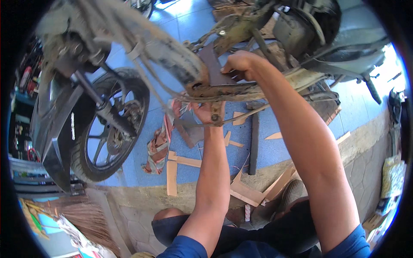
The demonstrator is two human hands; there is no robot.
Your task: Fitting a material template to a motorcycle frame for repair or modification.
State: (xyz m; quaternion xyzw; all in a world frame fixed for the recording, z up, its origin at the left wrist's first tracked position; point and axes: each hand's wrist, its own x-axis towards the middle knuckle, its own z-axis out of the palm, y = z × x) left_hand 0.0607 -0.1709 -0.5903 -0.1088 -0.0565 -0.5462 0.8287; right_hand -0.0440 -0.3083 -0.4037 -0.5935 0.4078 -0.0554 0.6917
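Note:
A worn motorcycle frame [165, 53] stretches across in front of me. My right hand [241, 65] is closed on the edge of a dark flat plate [214, 64], with the thumb toward it. The plate stands upright in the corner where the sloping frame tube meets the lower rail [247, 91]. Below that rail, my left hand [203, 112] reaches up beside a small bracket with a hole. The bracket and rail hide most of its fingers. A grey flat piece [193, 129] and a crumpled striped rag [158, 150] lie near my left wrist.
The front wheel [112, 124] stands at left, the dark body panels [361, 30] at upper right. Cardboard strips [171, 177] and a dark bar [254, 142] lie on the blue tiles [275, 155]. A broom [84, 215] is at lower left.

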